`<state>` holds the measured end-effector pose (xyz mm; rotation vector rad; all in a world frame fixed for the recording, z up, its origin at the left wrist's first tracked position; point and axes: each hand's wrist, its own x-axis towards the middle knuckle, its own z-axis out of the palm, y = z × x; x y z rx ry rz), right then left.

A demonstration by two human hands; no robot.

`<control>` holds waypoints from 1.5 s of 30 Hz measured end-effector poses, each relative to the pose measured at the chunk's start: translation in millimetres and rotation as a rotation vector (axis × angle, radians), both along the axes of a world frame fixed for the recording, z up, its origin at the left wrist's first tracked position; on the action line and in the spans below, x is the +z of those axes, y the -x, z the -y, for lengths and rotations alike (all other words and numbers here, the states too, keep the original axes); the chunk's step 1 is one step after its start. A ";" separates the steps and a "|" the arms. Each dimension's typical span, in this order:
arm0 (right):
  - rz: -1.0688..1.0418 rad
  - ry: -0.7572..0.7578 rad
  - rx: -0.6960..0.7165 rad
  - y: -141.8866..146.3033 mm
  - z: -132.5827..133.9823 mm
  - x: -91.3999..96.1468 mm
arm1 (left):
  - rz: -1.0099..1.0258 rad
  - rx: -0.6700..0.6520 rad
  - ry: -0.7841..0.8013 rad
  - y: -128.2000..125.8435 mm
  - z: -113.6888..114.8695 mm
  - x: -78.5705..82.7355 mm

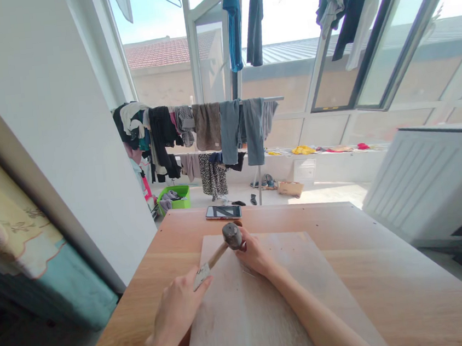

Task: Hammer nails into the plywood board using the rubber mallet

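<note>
My left hand (179,304) is closed round the handle of a rubber mallet (232,236). The mallet has a dark grey head, a wooden shaft and a pale wrapping near the grip. It slants up and to the right over a worn wooden board (254,319). Just behind the mallet head is my right hand (256,254), its fingers curled together at the far part of the board. A bit of something brown shows by those fingertips, but the mallet hides most of it. I cannot make out whether the mallet head touches my right fingers.
Under the board is a wooden table (390,277), with a phone (223,212) lying at its far edge. Beyond stand a drying rack hung with clothes (232,131) and a green basket (182,197). A white wall (56,120) rises at the left, a white cabinet (433,174) at the right.
</note>
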<state>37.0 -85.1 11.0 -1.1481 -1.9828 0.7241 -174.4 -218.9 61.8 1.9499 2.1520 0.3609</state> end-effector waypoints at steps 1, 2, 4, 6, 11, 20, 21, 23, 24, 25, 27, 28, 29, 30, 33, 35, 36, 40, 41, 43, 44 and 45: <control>-0.004 0.000 0.009 -0.1 -0.6 -1.3 | 0.007 0.001 0.002 1.4 -0.2 -1.3; -0.008 -0.002 0.013 -0.1 -1.3 -2.9 | 0.023 0.003 -0.003 3.1 -0.4 -3.2; -0.021 -0.009 0.010 -0.2 -2.7 -6.1 | 0.084 0.015 -0.036 7.2 -0.6 -8.6; -0.034 -0.012 0.011 0.2 -3.3 -8.0 | 0.165 0.038 -0.092 12.1 -1.0 -15.4; -0.030 0.005 0.027 0.6 -1.2 -5.4 | 0.328 0.100 -0.208 24.0 -2.9 -27.8; 0.071 0.131 0.051 -25.6 0.3 34.2 | 0.398 0.158 -0.250 28.7 -1.3 -26.6; 0.134 0.149 0.080 -27.1 3.8 40.4 | 0.399 0.153 -0.249 28.7 -1.3 -27.4; 0.278 0.158 0.158 -26.5 13.0 50.1 | 0.407 0.138 -0.249 29.1 -1.4 -28.9; 0.352 0.154 0.188 -24.4 17.6 53.0 | 0.411 0.129 -0.251 29.3 -1.5 -29.3; 0.419 0.151 0.207 -21.6 21.7 54.6 | 0.414 0.124 -0.252 29.6 -1.5 -29.4; 0.507 0.163 0.210 -15.5 26.9 54.8 | 0.421 0.119 -0.252 30.2 -1.6 -28.5; 0.527 0.175 0.207 -13.2 27.9 54.0 | 0.426 0.121 -0.252 30.5 -1.6 -27.8; 0.531 0.187 0.202 -11.9 27.7 53.1 | 0.433 0.125 -0.252 30.9 -1.6 -27.2; 0.519 0.194 0.197 -11.7 26.6 52.2 | 0.442 0.129 -0.253 31.4 -1.7 -26.9; 0.394 0.187 0.170 -17.2 18.9 49.0 | 0.464 0.138 -0.254 32.6 -2.2 -27.9; 0.250 0.165 0.134 -23.5 11.2 44.6 | 0.466 0.146 -0.255 33.2 -2.6 -29.5; 0.174 0.149 0.110 -26.5 6.9 41.2 | 0.462 0.151 -0.256 33.4 -2.8 -30.2; -0.094 0.122 -0.017 -34.1 -8.2 20.3 | 0.442 0.152 -0.264 33.1 -2.5 -30.1; -0.127 0.117 -0.042 -34.8 -10.4 14.5 | 0.439 0.149 -0.260 33.0 -2.1 -29.6; -0.143 0.101 -0.068 -34.7 -12.0 4.6 | 0.433 0.144 -0.252 32.9 -1.2 -28.8; -0.133 0.084 -0.073 -34.1 -11.5 0.9 | 0.430 0.143 -0.250 32.9 -0.8 -28.6; -0.116 0.064 -0.074 -33.1 -10.3 -1.8 | 0.428 0.140 -0.249 32.9 -0.5 -28.5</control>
